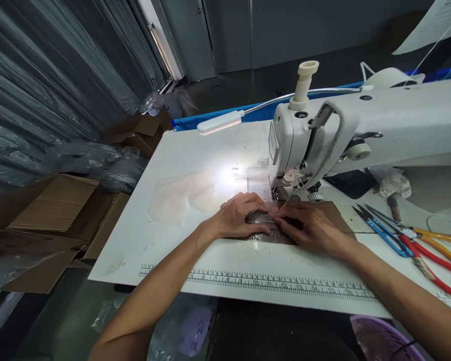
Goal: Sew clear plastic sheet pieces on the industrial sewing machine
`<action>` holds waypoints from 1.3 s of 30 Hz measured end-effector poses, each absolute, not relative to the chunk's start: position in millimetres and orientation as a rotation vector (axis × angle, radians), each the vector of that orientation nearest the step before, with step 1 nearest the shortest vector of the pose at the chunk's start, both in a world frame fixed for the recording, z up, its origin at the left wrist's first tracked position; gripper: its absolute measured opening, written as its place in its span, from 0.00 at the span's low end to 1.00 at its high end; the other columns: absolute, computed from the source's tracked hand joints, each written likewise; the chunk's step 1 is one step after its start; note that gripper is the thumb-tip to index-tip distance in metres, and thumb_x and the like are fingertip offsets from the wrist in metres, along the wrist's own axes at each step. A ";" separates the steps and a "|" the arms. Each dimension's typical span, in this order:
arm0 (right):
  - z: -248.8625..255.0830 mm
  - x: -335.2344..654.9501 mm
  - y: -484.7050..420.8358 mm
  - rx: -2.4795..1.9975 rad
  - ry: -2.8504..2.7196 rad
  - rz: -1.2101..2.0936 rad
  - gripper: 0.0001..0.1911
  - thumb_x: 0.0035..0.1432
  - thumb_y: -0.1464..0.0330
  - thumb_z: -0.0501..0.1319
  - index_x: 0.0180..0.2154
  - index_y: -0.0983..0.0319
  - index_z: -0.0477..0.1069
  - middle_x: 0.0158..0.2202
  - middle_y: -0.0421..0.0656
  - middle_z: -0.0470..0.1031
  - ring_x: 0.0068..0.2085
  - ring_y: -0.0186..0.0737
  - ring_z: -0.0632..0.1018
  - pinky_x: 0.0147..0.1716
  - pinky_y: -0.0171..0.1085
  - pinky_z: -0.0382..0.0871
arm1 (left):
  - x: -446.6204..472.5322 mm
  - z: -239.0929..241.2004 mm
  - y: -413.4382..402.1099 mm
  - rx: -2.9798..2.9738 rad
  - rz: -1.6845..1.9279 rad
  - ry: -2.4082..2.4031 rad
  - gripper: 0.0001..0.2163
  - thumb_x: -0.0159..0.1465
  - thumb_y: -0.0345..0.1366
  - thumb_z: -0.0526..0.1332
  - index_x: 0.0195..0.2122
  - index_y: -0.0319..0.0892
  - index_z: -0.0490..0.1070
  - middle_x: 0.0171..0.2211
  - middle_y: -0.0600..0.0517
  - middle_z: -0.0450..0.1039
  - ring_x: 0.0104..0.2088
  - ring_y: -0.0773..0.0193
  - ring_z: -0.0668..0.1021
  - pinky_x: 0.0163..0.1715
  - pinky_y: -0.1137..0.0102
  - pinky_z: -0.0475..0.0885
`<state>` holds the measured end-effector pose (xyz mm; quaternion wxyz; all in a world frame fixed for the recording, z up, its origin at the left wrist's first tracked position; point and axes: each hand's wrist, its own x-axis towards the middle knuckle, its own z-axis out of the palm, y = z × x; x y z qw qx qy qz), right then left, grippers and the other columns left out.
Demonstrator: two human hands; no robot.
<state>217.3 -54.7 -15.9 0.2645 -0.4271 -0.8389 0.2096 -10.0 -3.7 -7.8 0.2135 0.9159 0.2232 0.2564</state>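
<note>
I am looking down on a white table [165, 240] with a ruler [255, 282] printed along its near edge, dark curtains and a grey floor beyond it. A sewing machine [361, 130] stands at the back right of the table, and I place everything by it. Its lamp [220, 122] reaches out to the left on a bent neck and throws a bright patch on the table left of the needle end. A dark piece [270, 228], glossy and partly see-through, lies flat just in front of the needle end.

My left hand [238, 216] rests on the piece's left part, fingers together and pressed flat, tips pointing at the machine's foot. My right hand [311, 225] lies on the right part, fingers bent down onto the piece; I cannot tell whether they pinch an edge. The two hands' fingertips nearly meet.

Scissors [417, 240] with blue, red and orange handles lie right of the hands, in front of the machine's arm. Cardboard boxes [60, 210] sit on the floor, far left of the machine.
</note>
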 end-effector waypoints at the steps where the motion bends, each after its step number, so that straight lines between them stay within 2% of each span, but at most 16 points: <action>1: -15.0 217.3 -54.7 -1.156 -2.261 0.580 0.12 0.66 0.62 0.52 0.40 0.59 0.72 0.40 0.47 0.75 0.41 0.44 0.77 0.41 0.44 0.73 | -9.3 -7.7 -4.4 2.563 0.717 0.635 0.18 0.59 0.47 0.67 0.44 0.39 0.73 0.40 0.47 0.76 0.41 0.61 0.76 0.43 0.63 0.70; 4: -9.5 219.3 -53.8 -1.167 -2.206 0.693 0.13 0.66 0.61 0.53 0.40 0.59 0.73 0.38 0.45 0.77 0.38 0.42 0.77 0.39 0.42 0.72 | -6.2 -7.0 -7.6 2.656 0.723 0.645 0.08 0.65 0.40 0.61 0.40 0.43 0.75 0.39 0.50 0.76 0.38 0.64 0.76 0.41 0.64 0.69; 7: -4.0 225.9 -50.2 -1.319 -2.047 0.733 0.14 0.65 0.60 0.53 0.40 0.59 0.74 0.33 0.42 0.78 0.32 0.39 0.77 0.32 0.37 0.71 | -3.8 -4.9 -10.3 2.775 0.778 0.596 0.08 0.67 0.35 0.58 0.34 0.42 0.75 0.38 0.50 0.77 0.37 0.66 0.76 0.40 0.65 0.69; 11: -4.5 235.3 -43.6 -1.455 -1.934 0.527 0.15 0.64 0.61 0.53 0.41 0.61 0.75 0.33 0.44 0.77 0.31 0.41 0.76 0.28 0.37 0.68 | -2.4 -3.2 -10.4 2.908 0.851 0.546 0.07 0.66 0.33 0.59 0.32 0.41 0.74 0.38 0.50 0.78 0.35 0.67 0.76 0.41 0.65 0.69; 16: -12.4 234.1 -44.2 -1.509 -2.186 0.323 0.18 0.65 0.62 0.50 0.49 0.59 0.74 0.34 0.45 0.75 0.26 0.37 0.72 0.24 0.35 0.61 | -1.2 -5.7 -8.3 2.970 0.843 0.481 0.05 0.65 0.31 0.60 0.32 0.41 0.73 0.39 0.52 0.79 0.33 0.67 0.76 0.40 0.65 0.69; 20: -14.7 229.5 -48.6 -1.439 -2.401 0.090 0.20 0.66 0.62 0.50 0.55 0.53 0.70 0.37 0.46 0.74 0.28 0.38 0.72 0.27 0.34 0.59 | -2.2 -8.2 -8.0 2.947 0.824 0.460 0.04 0.65 0.32 0.60 0.33 0.41 0.73 0.37 0.52 0.79 0.31 0.68 0.76 0.37 0.66 0.69; 23: -14.5 228.2 -49.9 -1.387 -2.405 0.016 0.20 0.65 0.65 0.51 0.55 0.53 0.71 0.36 0.47 0.74 0.30 0.38 0.71 0.30 0.35 0.61 | -2.9 -8.7 -8.6 2.908 0.802 0.472 0.04 0.66 0.33 0.60 0.35 0.41 0.73 0.37 0.52 0.79 0.32 0.68 0.77 0.36 0.67 0.70; 35: -14.6 227.2 -50.6 -1.386 -2.371 0.028 0.18 0.65 0.66 0.52 0.52 0.54 0.74 0.35 0.48 0.74 0.30 0.39 0.72 0.31 0.36 0.63 | -3.1 -8.9 -9.5 2.979 0.769 0.477 0.05 0.65 0.32 0.60 0.34 0.43 0.75 0.39 0.54 0.79 0.33 0.69 0.75 0.40 0.66 0.69; 39: -16.2 229.1 -50.3 -1.402 -2.387 0.029 0.19 0.65 0.66 0.52 0.54 0.54 0.72 0.39 0.48 0.74 0.30 0.38 0.72 0.30 0.36 0.63 | -3.1 -7.4 -12.0 3.011 0.749 0.477 0.06 0.65 0.31 0.59 0.32 0.43 0.75 0.37 0.55 0.79 0.31 0.69 0.75 0.43 0.65 0.68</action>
